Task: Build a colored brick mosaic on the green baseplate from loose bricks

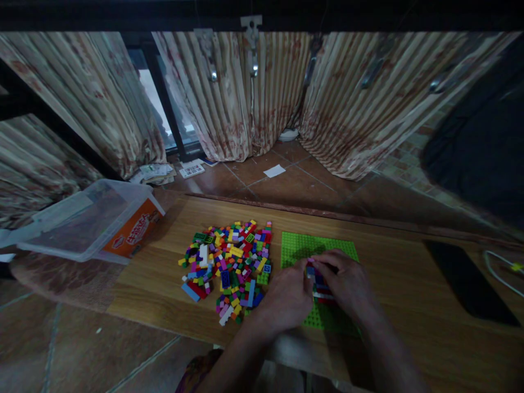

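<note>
Left hand [290, 296] and right hand [347, 279] curl their fingers against a brick stack [323, 295] on the green baseplate [295, 246]; whether either grips it, I cannot tell. Loose bricks [234, 252] lie leftward on the tabletop [164, 240].

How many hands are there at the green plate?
2. The left hand is over the left edge of the green plate; the right hand is over its right part. Toy bricks show between them.

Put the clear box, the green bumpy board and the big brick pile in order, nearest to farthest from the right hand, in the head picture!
1. Green bumpy board: beneath the right hand.
2. Big brick pile: left of the board.
3. Clear box: far left.
</note>
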`<state>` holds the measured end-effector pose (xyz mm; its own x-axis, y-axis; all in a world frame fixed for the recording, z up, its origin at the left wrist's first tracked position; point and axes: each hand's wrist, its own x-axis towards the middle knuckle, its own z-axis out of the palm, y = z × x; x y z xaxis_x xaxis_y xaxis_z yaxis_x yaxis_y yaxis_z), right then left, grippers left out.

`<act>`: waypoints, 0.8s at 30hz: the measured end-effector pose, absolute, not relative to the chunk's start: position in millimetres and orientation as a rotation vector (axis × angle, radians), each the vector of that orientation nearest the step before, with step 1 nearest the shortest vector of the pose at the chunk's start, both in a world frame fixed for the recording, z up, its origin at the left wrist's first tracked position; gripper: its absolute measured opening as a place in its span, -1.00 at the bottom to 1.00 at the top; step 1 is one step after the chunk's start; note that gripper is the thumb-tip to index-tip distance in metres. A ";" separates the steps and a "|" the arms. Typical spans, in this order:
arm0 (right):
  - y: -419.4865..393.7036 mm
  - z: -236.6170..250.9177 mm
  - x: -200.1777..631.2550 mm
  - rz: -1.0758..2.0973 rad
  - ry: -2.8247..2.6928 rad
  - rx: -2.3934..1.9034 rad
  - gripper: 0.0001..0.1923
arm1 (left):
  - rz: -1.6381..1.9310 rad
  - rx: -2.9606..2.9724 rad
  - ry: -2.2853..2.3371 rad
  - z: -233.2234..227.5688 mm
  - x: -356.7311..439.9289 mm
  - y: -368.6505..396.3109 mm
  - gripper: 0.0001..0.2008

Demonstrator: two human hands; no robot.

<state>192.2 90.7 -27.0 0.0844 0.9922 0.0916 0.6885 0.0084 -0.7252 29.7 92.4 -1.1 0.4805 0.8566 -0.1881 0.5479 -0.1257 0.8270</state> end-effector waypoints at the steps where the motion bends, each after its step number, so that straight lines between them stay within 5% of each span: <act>1: 90.5 -27.2 192.5 0.624 -1.660 -1.748 -0.75 | 0.419 1.807 1.192 -1.2 29.7 92.2 -0.58; 24: 90.2 -24.1 193.1 0.648 -1.639 -1.771 -0.76 | 0.439 1.818 1.190 -6.8 29.9 91.7 -0.59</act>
<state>193.1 90.2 -24.1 0.1044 0.9926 0.0619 0.6814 -0.0261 -0.7314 29.9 91.7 -6.8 0.4754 0.8634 -0.1688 0.5471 -0.1399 0.8253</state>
